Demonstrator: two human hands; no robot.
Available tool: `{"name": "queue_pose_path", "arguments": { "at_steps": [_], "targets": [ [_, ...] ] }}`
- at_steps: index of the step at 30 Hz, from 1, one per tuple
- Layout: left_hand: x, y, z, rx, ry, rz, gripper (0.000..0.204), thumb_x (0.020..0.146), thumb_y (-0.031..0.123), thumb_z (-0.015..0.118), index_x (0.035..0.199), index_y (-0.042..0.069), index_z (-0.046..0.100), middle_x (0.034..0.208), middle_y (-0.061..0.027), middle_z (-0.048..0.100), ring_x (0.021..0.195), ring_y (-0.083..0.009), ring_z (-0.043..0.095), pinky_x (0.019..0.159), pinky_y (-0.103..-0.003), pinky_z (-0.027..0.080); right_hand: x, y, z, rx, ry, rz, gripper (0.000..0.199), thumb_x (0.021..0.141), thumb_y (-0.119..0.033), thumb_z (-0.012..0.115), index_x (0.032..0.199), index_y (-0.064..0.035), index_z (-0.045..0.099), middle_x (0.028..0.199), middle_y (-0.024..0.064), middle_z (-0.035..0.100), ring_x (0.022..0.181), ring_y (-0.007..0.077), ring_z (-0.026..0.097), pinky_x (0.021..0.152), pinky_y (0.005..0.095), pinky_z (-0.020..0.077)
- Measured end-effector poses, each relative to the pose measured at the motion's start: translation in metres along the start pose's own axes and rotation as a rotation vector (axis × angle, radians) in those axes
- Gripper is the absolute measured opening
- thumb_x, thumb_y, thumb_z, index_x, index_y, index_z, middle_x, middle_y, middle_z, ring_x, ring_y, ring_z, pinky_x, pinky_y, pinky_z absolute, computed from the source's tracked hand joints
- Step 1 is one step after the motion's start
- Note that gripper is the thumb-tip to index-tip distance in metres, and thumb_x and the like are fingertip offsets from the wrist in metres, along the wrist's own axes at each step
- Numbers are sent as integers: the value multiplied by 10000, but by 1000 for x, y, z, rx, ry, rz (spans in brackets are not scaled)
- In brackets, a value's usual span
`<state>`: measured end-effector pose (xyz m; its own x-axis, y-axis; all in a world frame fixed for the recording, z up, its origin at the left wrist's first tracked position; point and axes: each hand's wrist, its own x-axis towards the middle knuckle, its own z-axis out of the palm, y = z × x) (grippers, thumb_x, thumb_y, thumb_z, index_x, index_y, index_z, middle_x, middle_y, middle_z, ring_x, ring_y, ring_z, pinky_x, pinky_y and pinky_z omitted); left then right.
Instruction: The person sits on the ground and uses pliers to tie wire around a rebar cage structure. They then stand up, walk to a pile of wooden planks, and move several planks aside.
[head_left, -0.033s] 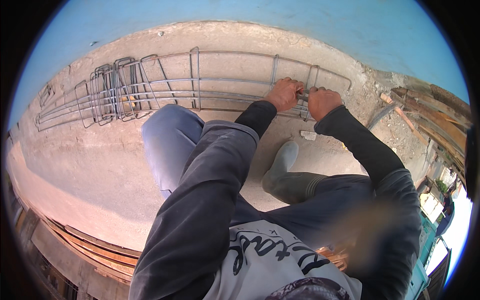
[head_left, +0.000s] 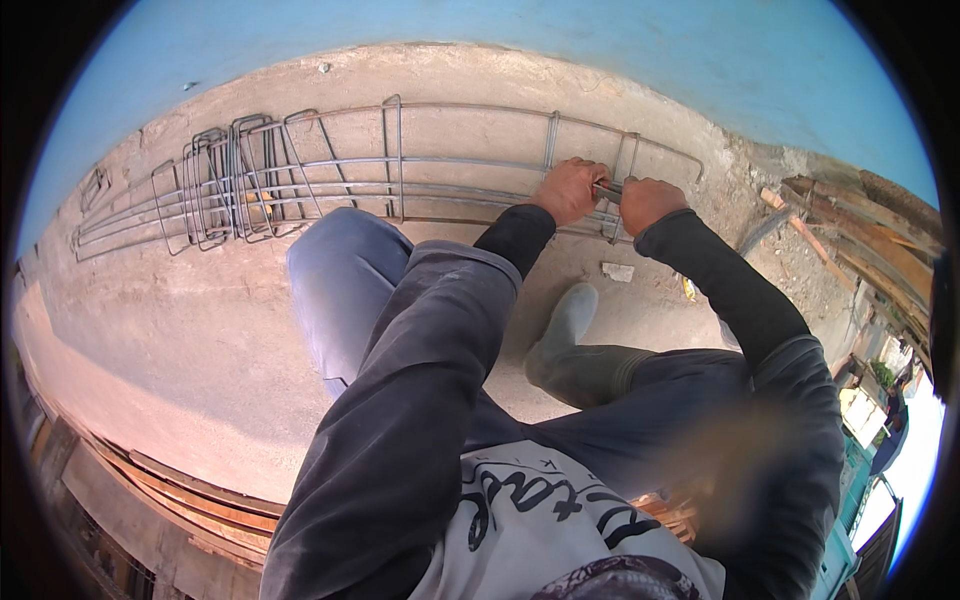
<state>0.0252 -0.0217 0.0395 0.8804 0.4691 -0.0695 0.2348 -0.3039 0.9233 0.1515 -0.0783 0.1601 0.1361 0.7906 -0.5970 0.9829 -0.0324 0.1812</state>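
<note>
Rebar cage lies along the concrete floor, probably for steady support, while the left hand and right hand curl closed around a thin metal piece near the cage's right end, seemingly bracing it from both sides.

1. Rebar cage: metal, dull grey bars, rust-brown on the top and bottom runs.
2. Ground: looks like concrete, matt, rough, dusty.
3. Blue wall: looks painted, smooth, fairly flat finish.
4. Boot: rubber-like, smooth, dusty matt.
5. Trousers, jacket sleeve, shirt: cloth, matt; shirt has dark print.
6. Planks: bare wood, rough.
</note>
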Motion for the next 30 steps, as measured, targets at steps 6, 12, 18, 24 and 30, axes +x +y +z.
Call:
{"name": "queue_pose_path", "arguments": {
  "at_steps": [6, 12, 18, 24, 30],
  "targets": [
    [-18, 38, 22, 272, 474, 257, 350, 808, 60, 633, 1147, 71, 543, 998, -107, 605, 1094, -301, 540, 982, -425, 361, 7, 41, 21, 1248, -920, 422, 344, 902, -333, 659, 947, 8, 641, 726, 112, 664, 555, 192, 639, 473, 339, 508],
    [-10, 33, 7, 200, 122, 183, 317, 806, 39, 605, 1114, 85, 548, 1027, -121, 612, 1097, -293, 549, 895, -394, 364, -10, 35, 17, 272, -88, 32, 363, 844, -238, 682, 1095, 17, 616, 771, 115, 644, 690, 279, 639, 641, 415, 517],
    [18, 25, -1, 94, 46, 34, 332, 762, 13, 594, 1082, 89, 553, 1055, -140, 618, 1104, -345, 546, 940, -469, 356, -13, 14, -1, -414, 203, -79, 298, 852, -199, 556, 1091, -24, 589, 852, 106, 608, 827, 272, 613, 709, 409, 474],
    [6, 30, 14, 265, 431, 193, 395, 757, 61, 631, 1145, 87, 560, 1080, -118, 606, 1141, -297, 523, 1035, -459, 314, 23, 37, -16, 463, -719, 203, 221, 937, -246, 570, 927, -32, 624, 753, 84, 627, 626, 195, 594, 547, 359, 472],
    [-3, 38, 25, 376, 183, 66, 254, 803, 114, 649, 1040, 115, 557, 967, -72, 616, 1039, -240, 567, 914, -382, 352, -2, 50, 18, 1539, -923, 429, 294, 837, -238, 741, 865, 32, 627, 626, 81, 583, 446, 169, 537, 372, 283, 402]
  ]
}}
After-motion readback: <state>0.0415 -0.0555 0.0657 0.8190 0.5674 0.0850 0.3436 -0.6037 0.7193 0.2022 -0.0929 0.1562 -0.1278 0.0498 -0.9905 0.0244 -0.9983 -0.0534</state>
